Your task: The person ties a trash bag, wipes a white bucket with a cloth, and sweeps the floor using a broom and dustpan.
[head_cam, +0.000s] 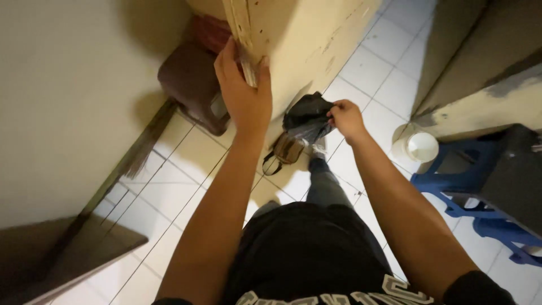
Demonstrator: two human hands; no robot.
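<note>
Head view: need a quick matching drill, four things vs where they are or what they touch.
Things:
1. left hand
2. right hand
3. white tub
4. blue stool

Places:
A. pinching the black bag
B. on the floor at the right wall's foot
C. gripping the board edge
D. far right, under a dark slab

Pairs: 1-C, 2-A, 3-B, 4-D

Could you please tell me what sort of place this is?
Probably a room in a home: white tiled floor, a broom leaning on the wall, a blue plastic stool, a wooden door.
</note>
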